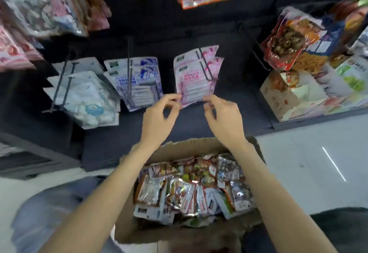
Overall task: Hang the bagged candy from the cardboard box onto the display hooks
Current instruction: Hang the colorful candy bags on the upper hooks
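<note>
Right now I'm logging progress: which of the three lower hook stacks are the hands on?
The pink bags, rightmost of the three. The left hand and right hand pinch the front bag's bottom corners; the purple bags and white bags hang untouched.

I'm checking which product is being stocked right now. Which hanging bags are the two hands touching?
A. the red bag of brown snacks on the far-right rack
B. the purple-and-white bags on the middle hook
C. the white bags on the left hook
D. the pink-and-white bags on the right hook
D: the left hand and right hand pinch the lower corners of the front pink-and-white bag on its black wire hook.
</note>
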{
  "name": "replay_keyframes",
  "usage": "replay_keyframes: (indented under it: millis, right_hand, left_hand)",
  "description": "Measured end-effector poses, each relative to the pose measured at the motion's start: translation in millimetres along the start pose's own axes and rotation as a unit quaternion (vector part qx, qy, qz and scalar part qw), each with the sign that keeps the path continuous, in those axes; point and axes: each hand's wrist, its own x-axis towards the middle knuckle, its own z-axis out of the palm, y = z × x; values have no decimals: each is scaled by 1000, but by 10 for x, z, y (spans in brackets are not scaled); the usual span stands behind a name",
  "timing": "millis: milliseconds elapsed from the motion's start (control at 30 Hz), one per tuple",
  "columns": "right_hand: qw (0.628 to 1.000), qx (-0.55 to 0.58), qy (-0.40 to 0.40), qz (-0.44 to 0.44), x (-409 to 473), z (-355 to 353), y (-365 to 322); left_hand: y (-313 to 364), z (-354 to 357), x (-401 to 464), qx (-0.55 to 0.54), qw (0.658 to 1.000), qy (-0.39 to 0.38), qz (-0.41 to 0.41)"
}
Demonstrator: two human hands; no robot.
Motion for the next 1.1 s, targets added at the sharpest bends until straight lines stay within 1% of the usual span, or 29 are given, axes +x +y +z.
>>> replay_keyframes:
  millis: [33, 67, 100, 167, 233, 300, 367, 400, 433, 467, 533, 567, 600, 667, 700, 800, 867, 967, 1033, 1100]
  right_hand:
    - [997, -4, -68, 34, -236, 115, 67]
    - [986, -20, -147, 74, -453, 235, 140]
    - [967, -42, -225, 114, -655, 352, 218]
    - [912, -83, -360, 178, -999, 582, 399]
    - [857, -106, -455, 217, -1318, 810, 613]
    - [808, -120, -511, 267, -1626, 975, 812]
    - [775, -125, -522, 333, -1915, 1066, 998]
    - [763, -127, -522, 359, -2034, 1090, 1062]
    - [756, -128, -521, 374, -2128, 1104, 1109]
    - [757, -129, -520, 374, -2188, 1137, 1149]
    - [769, -120, -514, 360, -2224, 1232, 1205]
    - [774, -109, -512, 356, -2233, 1264, 1200]
    - [771, -94, -513, 364, -2205, 1293, 1167]
    - [735, -62, -527, 422, -2193, 1601, 1160]
    - [718, -39, -520, 461, -2198, 1656, 1081]
    - [683, 39, -475, 554, -2240, 1880, 825]
    - [682, 48, -459, 568, -2344, 2007, 657]
    - [698, 14, -436, 568, -2436, 2058, 572]
    - [697, 30, -411, 587, -2451, 2043, 570]
    - [694, 28, -405, 594, -2451, 2016, 560]
  left_hand:
    - [-196, 34, -286, 28, 999, -23, -9]
    - [-378, 77, -549, 56, 997, -49, -18]
    - [-559, 136, -794, 84, 993, -82, -30]
    - [-850, 267, -1194, 129, 977, -155, -71]
    - [-1119, 402, -1472, 161, 954, -219, -125]
    - [-1361, 521, -1676, 188, 924, -275, -190]
    - [-1551, 621, -1830, 193, 888, -327, -259]
    - [-1622, 663, -1893, 201, 872, -348, -278]
    - [-1692, 701, -1942, 211, 859, -368, -288]
    - [-1749, 746, -1967, 221, 849, -387, -283]
    - [-1853, 856, -1965, 222, 842, -417, -261]
    - [-1868, 911, -1964, 217, 844, -427, -243]
    - [-1876, 951, -1926, 221, 843, -442, -213]
    - [-2108, 1123, -1866, 236, 825, -483, -173]
    - [-2128, 1163, -1872, 258, 813, -500, -147]
    - [-2215, 1317, -1869, 326, 765, -542, -119]
    - [-2199, 1381, -1940, 371, 748, -543, -90]
    - [-2192, 1420, -2024, 432, 721, -540, -44]
    - [-2225, 1394, -2068, 443, 719, -534, -46]
    - [-2254, 1381, -2087, 431, 732, -525, -51]
